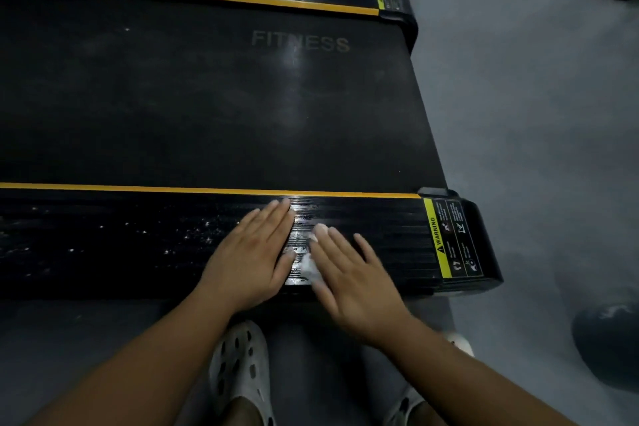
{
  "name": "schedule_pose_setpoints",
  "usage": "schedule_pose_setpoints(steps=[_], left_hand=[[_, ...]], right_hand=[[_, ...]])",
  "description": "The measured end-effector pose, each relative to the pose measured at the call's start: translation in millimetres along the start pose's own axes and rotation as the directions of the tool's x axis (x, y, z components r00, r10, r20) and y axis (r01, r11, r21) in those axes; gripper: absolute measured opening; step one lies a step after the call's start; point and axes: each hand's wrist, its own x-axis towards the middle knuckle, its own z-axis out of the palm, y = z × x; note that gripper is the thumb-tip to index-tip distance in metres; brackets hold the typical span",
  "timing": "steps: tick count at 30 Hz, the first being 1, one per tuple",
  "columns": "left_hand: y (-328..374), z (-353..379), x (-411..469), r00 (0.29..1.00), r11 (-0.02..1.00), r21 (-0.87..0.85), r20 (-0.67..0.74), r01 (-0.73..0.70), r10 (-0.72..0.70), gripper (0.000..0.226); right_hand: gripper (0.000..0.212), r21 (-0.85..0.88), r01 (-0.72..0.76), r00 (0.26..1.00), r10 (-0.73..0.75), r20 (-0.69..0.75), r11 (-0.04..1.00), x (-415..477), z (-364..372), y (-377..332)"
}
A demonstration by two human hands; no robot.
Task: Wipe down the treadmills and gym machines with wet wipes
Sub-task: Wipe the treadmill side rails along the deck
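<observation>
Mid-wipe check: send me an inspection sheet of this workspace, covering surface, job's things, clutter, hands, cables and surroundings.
Surface: near side rail, black and ribbed, white specks left of the hands, wet sheen between them.
Job's things: white wet wipe crumpled on the rail under the right hand; treadmill belt marked FITNESS, looks dusty.
Clutter: dark rounded object on the floor at lower right, unidentifiable.
Hands: left hand flat on the rail, fingers straight; right hand flat, pressing the wipe, motion-blurred.
Cables: nothing seen.
Surroundings: grey floor; yellow warning label at the rail's end; pale clogs below the arms.
</observation>
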Motion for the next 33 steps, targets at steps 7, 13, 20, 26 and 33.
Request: schedule_pose_setpoints(steps=[7,13,20,26,33], left_hand=[[0,0,1,1.000,1.000,-0.031,-0.001,0.001,-0.001,0.069],[1,1,1,1.000,0.999,-0.032,-0.002,0.020,-0.020,0.071],[1,0,1,1.000,0.998,-0.048,0.005,0.027,-0.027,0.070],[1,-1,2,1.000,0.998,-0.056,0.011,0.030,-0.030,0.071],[2,-1,1,0.999,0.998,-0.060,0.027,0.027,-0.025,0.072]], right_hand=[[0.081,0.052,-0.179,0.984,0.177,0.037,0.983,40,-12,7],[0.061,0.072,-0.078,0.989,0.086,-0.122,0.994,26,-10,7],[0.038,0.075,-0.158,0.938,0.174,-0.299,0.984,31,0,14],[0.042,-0.008,-0.064,0.975,0.061,-0.214,0.998,30,3,-11],[0.066,-0.013,-0.207,0.960,0.201,-0.198,0.978,-3,5,-2]])
